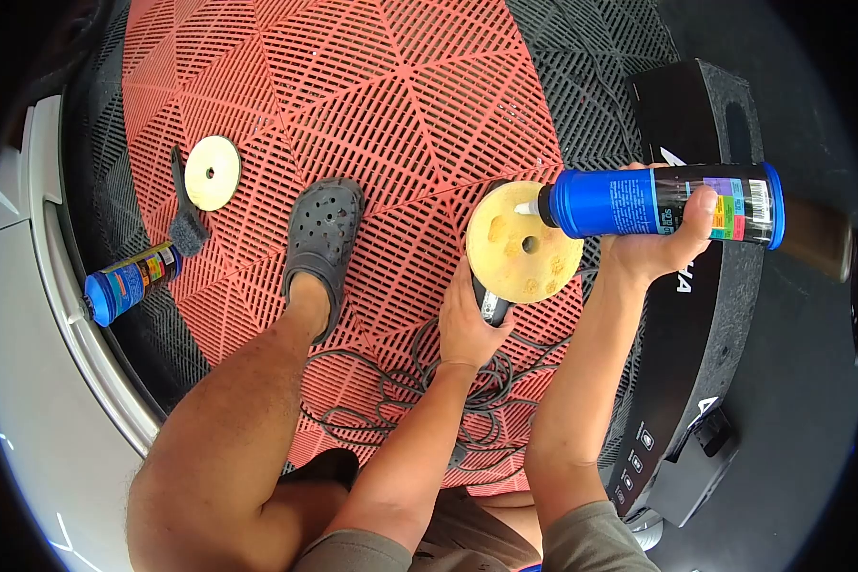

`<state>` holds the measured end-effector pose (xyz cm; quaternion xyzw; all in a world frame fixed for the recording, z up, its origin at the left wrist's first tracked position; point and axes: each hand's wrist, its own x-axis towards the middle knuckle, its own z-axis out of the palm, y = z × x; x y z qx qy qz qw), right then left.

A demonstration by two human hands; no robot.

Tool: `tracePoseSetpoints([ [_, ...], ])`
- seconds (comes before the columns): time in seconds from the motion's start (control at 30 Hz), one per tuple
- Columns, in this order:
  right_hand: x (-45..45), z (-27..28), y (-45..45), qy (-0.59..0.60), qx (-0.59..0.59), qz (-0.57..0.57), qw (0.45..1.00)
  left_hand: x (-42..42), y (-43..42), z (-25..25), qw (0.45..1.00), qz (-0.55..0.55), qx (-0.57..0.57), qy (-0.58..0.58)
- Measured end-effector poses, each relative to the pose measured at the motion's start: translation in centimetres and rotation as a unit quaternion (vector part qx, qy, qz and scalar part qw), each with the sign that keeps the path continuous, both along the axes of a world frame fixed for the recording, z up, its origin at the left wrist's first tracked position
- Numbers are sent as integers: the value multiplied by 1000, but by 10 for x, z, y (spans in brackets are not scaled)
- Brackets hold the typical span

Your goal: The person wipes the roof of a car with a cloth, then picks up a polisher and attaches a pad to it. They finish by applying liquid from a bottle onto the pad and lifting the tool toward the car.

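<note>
My left hand [469, 326] is wrapped round the body of a polisher [492, 307], whose round yellow foam pad [505, 262] faces up. Darker damp-looking spots mark the pad around its centre hole. A blue polish bottle [605, 202] lies sideways in my right hand [663, 234], the thumb across its colourful label. Its white nozzle tip is over the pad's upper edge; whether they touch I cannot tell. The polisher's cord [477, 400] is coiled on the floor below my left hand.
Red grid floor tiles [419, 114] lie beneath. At left are a second yellow pad [212, 173], a brush-like tool [187, 214] and another blue bottle [133, 281] beside a silver car panel [48, 372]. A black box [686, 315] stands at right. My foot wears a grey clog [324, 234].
</note>
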<state>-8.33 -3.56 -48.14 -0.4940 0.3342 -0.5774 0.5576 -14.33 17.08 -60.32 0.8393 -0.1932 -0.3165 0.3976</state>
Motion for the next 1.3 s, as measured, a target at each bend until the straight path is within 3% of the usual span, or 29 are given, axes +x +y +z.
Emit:
tracePoseSetpoints([
  [0.8,0,1,-5,9,21,-3,1000,-1,-2,1,998,28,-15,-53],
  [0.87,-2,8,-6,-28,77,33,996,0,-2,1,998,31,-20,-51],
  [0.97,-8,27,-9,-24,85,-14,996,1,-2,0,998,30,-30,-56],
  [1.03,-11,32,-14,-20,69,-46,996,-1,0,-2,1000,3,1,-1],
  [1.17,-16,23,-22,-22,70,15,997,-1,-1,-1,1000,9,-14,-11],
  [1.3,-13,9,-25,-19,51,-14,998,-1,-1,-1,1000,4,14,22],
])
